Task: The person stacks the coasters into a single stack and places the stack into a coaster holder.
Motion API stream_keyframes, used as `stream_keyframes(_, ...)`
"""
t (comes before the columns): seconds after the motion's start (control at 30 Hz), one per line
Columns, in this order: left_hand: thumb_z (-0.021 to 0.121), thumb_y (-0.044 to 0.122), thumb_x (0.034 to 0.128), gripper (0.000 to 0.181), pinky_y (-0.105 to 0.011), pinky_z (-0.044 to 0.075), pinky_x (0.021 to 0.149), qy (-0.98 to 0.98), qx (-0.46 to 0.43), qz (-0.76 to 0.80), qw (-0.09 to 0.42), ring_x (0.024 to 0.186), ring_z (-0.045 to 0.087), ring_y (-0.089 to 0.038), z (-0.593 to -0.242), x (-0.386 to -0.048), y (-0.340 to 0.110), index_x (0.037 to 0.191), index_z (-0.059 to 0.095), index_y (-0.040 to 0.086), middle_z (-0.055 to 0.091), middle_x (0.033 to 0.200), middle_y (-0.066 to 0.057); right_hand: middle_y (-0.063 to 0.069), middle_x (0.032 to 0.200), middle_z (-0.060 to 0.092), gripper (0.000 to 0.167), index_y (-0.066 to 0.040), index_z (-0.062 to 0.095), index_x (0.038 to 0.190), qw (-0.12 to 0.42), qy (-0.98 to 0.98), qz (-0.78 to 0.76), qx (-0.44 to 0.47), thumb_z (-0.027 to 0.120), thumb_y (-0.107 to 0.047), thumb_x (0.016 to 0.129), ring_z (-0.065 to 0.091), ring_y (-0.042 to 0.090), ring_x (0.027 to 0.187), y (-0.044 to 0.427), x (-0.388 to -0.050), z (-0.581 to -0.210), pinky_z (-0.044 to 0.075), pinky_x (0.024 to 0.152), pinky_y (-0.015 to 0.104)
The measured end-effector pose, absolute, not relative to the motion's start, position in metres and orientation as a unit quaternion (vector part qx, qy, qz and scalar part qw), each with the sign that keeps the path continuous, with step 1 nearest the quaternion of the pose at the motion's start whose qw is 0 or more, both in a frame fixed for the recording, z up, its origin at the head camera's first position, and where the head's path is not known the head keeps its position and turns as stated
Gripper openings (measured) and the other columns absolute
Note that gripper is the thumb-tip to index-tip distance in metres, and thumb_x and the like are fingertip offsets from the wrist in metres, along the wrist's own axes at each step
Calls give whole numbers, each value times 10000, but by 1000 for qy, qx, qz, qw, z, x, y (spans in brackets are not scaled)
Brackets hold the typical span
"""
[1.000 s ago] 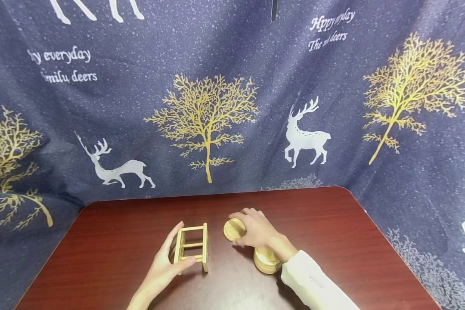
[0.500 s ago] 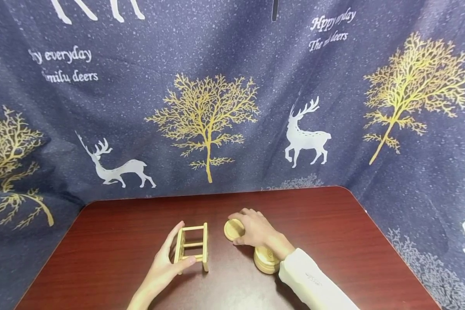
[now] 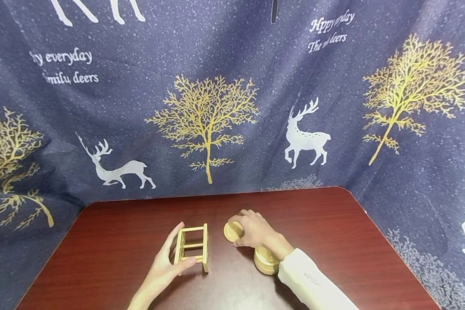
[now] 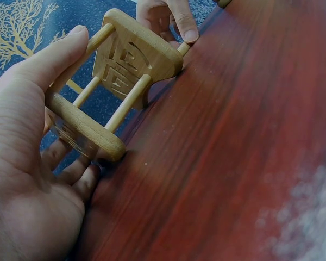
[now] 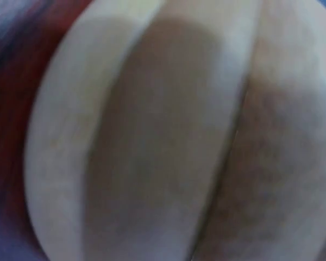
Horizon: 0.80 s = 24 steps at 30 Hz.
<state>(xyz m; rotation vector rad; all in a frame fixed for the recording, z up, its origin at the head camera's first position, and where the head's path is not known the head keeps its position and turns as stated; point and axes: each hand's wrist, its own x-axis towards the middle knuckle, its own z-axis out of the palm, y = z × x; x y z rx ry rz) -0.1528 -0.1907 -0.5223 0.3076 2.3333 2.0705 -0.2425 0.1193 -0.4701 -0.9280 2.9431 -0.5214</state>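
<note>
Head view, rack: While the left hand (image 3: 162, 263) braces it from the left, the rack (image 3: 206, 247) sits left of the middle of the table (image 3: 314, 224).
Head view, disc: The disc (image 3: 232, 231) is between the rack and the right hand (image 3: 255, 228); whether it touches the table is hard to tell.
Head view, stack: The stack (image 3: 266, 261) is just to the near side of the right hand, partly hidden by the wrist; a slightly raised wrist would lower the risk of nudging it.
Head view, handling: Best, I judge, is to hold the disc by opposite edges, leave its face uncovered, and let the left hand alone steady the light-looking rack.
Head view, grip: The left hand spreads wide around the rack, thumb on the near side, fingers on the far side; the right hand spans the disc, thumb at its near edge, fingers at its far edge.
Left wrist view, rack: Rods (image 4: 127, 103) join two panels, the right one carved; light pressure should be enough to stop the rack twisting.
Left wrist view, grip: The left thumb lies along a rod, the other fingers curl about the left panel.
Right wrist view, stack: Blurred rims fill it, with table at left; the right hand's grip cannot be told from here.
</note>
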Motion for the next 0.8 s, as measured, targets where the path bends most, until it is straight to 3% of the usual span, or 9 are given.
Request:
stream_keyframes(0.37,872,31,926,1012,-374,612,612,744,97,661,5,1207,658,-195,-521,-152,-190,1743,344,310,479,1659,-190,171,1297,697,621,-152,766,1319,-13,931,-181,-318,984,-273,750,645,416,1232,123,-247,-475,527,1036,619)
stream_keyframes(0.6,875,39,930,1003,-267,600,914,749,98,655,0,1317,637,-167,-521,-152,-190,1746,341,275,467,1699,-173,185,1334,688,625,-130,771,1320,7,935,-188,-302,987,-224,741,629,415,1285,120,-244,-469,544,1060,594)
stream_keyframes(0.8,874,32,927,1009,-277,610,893,749,98,655,0,1305,640,-165,-522,-153,-190,1753,326,225,468,1689,-179,149,1324,689,630,-149,771,1327,9,938,-183,-294,995,-234,744,632,366,1266,121,-243,-471,573,1016,548)
